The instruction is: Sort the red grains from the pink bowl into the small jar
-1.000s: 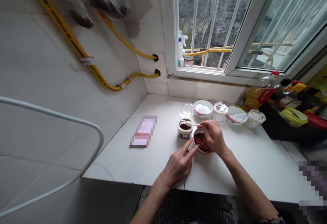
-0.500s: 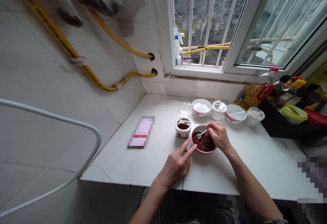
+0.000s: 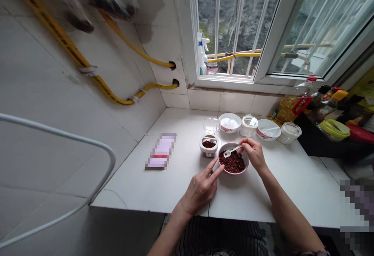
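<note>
My right hand (image 3: 253, 154) pinches the handle of a small white plastic spoon (image 3: 228, 153) between thumb and fingers. The spoon's scoop is over a pink-rimmed bowl (image 3: 233, 173) of dark red dried bits (image 3: 234, 163), which look like peppercorns or chili flakes. A few bits show in the scoop. Two fingers of my left hand (image 3: 203, 186) reach to the bowl's near left rim and hold it; its other fingers are curled under and partly hidden. Just left of the bowl stands a white seasoning jar (image 3: 209, 150), its clear lid (image 3: 211, 125) tipped up, with similar dark red bits inside.
Behind are a bowl of white granules (image 3: 230, 130), a lidded jar (image 3: 249, 125), a bowl with a white spoon (image 3: 268, 133) and another jar (image 3: 289, 133). An oil bottle (image 3: 292, 104) and sauce bottles stand right. A blurred pink packet (image 3: 161, 150) lies left.
My right hand has drawn slightly up and right, lifting the spoon so that its scoop shows more fully above the dark red bits. My left hand stays at the bowl's rim.
</note>
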`<action>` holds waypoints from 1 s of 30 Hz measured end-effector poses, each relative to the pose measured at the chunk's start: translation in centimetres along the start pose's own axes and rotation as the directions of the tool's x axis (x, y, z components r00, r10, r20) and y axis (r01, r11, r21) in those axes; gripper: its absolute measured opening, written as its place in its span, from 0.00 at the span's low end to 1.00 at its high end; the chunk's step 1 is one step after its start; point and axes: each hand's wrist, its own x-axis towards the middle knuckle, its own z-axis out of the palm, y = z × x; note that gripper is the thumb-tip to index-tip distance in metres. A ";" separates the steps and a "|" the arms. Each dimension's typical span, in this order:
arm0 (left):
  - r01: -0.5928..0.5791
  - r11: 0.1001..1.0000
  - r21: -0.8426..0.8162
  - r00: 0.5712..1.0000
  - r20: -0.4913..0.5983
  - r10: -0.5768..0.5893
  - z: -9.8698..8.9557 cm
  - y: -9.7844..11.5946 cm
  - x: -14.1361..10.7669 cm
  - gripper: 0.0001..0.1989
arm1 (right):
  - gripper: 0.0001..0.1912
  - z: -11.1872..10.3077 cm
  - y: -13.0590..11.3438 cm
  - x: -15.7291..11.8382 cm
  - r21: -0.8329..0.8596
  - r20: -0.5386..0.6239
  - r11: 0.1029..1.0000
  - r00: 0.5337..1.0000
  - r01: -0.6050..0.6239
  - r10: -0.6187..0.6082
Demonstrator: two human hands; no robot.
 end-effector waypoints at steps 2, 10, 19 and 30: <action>0.003 1.000 0.000 1.000 0.004 -0.003 0.0 0.0 0.0 0.35 | 0.07 0.0 0.1 0.1 0.045 -0.003 0.999 1.000 -0.025 0.025; -0.003 1.000 -0.012 1.000 -0.002 0.003 0.0 0.0 0.0 0.36 | 0.09 0.4 0.2 0.3 0.110 -0.035 0.994 0.999 -0.027 0.031; -0.006 1.000 -0.020 1.000 0.000 0.006 0.1 -0.1 -0.1 0.36 | 0.08 4.0 -1.5 -1.3 -0.302 0.091 0.787 0.838 0.538 -0.538; -0.009 1.000 -0.019 1.000 -0.003 0.009 -0.2 0.1 0.0 0.33 | 0.09 -0.8 -0.2 -0.2 -0.560 0.039 0.690 0.846 0.459 -0.532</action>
